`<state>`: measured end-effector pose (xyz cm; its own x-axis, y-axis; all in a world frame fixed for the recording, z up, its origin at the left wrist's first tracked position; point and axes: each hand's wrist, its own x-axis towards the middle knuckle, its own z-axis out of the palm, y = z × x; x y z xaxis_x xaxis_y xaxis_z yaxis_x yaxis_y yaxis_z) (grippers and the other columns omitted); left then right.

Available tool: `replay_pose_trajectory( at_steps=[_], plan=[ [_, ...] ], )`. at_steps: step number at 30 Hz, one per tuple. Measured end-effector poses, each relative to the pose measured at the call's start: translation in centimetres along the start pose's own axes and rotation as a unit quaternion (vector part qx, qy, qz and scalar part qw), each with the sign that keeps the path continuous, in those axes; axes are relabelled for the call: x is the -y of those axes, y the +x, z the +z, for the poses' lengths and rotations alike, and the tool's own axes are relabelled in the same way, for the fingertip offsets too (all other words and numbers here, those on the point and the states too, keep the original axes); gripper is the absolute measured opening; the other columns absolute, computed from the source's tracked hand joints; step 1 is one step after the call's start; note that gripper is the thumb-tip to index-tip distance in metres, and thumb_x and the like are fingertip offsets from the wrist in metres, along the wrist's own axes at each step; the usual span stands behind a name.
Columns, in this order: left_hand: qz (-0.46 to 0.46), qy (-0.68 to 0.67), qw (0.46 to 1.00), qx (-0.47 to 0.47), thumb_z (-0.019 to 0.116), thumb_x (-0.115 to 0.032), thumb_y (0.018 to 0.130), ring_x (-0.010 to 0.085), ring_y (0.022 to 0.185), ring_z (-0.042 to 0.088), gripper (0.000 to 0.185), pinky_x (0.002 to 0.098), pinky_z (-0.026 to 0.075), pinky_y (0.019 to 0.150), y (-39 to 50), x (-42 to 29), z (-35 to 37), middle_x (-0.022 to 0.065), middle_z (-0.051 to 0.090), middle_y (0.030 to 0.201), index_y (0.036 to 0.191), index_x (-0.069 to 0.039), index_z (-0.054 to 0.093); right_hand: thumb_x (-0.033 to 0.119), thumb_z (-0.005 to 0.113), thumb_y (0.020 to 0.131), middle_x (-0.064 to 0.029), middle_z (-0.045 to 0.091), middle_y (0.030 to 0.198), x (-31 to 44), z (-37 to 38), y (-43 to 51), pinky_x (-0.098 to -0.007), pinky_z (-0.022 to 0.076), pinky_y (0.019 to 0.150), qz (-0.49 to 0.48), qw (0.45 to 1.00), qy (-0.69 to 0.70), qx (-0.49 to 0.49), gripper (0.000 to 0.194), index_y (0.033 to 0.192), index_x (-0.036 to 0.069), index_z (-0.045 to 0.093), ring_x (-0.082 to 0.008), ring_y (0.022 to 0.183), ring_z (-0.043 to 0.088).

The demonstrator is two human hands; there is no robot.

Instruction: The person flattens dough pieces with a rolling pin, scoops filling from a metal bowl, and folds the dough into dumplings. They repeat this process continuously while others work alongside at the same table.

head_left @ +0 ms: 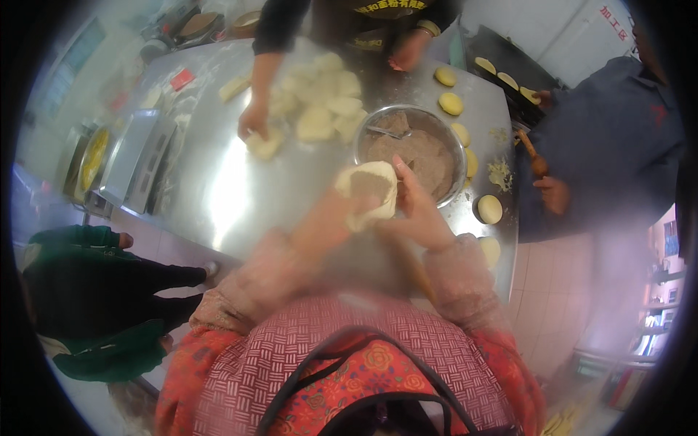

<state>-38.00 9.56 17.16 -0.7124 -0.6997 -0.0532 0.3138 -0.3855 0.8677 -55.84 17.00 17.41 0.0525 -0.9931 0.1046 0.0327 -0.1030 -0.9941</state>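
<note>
A flattened piece of pale yellow dough (pixel 389 173) is between my two hands, with brown filling (pixel 366 181) spread on its middle. My left hand (pixel 326 219) is blurred and grips the dough from the left, its thumb over the filling. On the other side, my right hand (pixel 424 211) touches the dough's right edge, fingers spread along it. Just beyond the hands sits a steel bowl (pixel 461 185) of brown filling paste (pixel 422 146). A metal utensil (pixel 384 131) lies in the paste.
A steel table (pixel 210 147) holds a pile of dough pieces (pixel 327 92), with a co-worker's hand (pixel 255 121) on one. Round filled cakes (pixel 489 209) line the right side. A scale (pixel 131 158) stands left. Another person holds a wooden tool (pixel 537 163) near a griddle (pixel 499 46).
</note>
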Motion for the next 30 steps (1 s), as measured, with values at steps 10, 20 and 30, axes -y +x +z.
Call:
replay_pose_trajectory(
  at_steps=[10,20,30],
  plan=[
    [-0.025,0.001,0.993,-0.112,0.06,0.005,0.083,0.0229,0.099,0.065,0.054,0.0294,0.057,0.056,-7.4,-0.6,-3.0,0.0102,0.058,0.121,0.133,-0.01,0.044,-0.008,0.073,0.075,-0.0094,0.046,0.128,-1.9,5.9,-0.2,-0.0274,0.051,0.077,0.007,0.999,-0.005,0.046,0.074,0.141,0.002,0.04,-0.0158,0.105,0.057],
    [-0.078,-0.14,0.974,-0.158,0.063,-0.011,0.094,0.0254,0.094,0.068,0.037,0.0364,0.061,0.056,-11.0,-2.5,-5.0,0.0116,0.063,0.112,0.128,-0.006,0.05,-0.009,0.069,0.075,-0.0119,0.05,0.121,-0.7,10.5,-0.9,-0.0303,0.0522,0.079,-0.17,0.943,-0.279,0.064,0.065,0.136,0.004,0.051,-0.0227,0.098,0.058],
    [-0.074,0.108,0.989,-0.071,0.057,-0.006,0.094,0.025,0.094,0.067,0.041,0.0373,0.063,0.06,-14.7,-2.2,-11.3,0.016,0.059,0.114,0.133,-0.002,0.046,0.0,0.071,0.081,-0.0048,0.061,0.103,-0.8,14.1,3.5,-0.0282,0.0496,0.071,0.01,0.97,-0.19,0.153,0.038,0.118,0.004,0.062,-0.0137,0.083,0.059]
  ],
)
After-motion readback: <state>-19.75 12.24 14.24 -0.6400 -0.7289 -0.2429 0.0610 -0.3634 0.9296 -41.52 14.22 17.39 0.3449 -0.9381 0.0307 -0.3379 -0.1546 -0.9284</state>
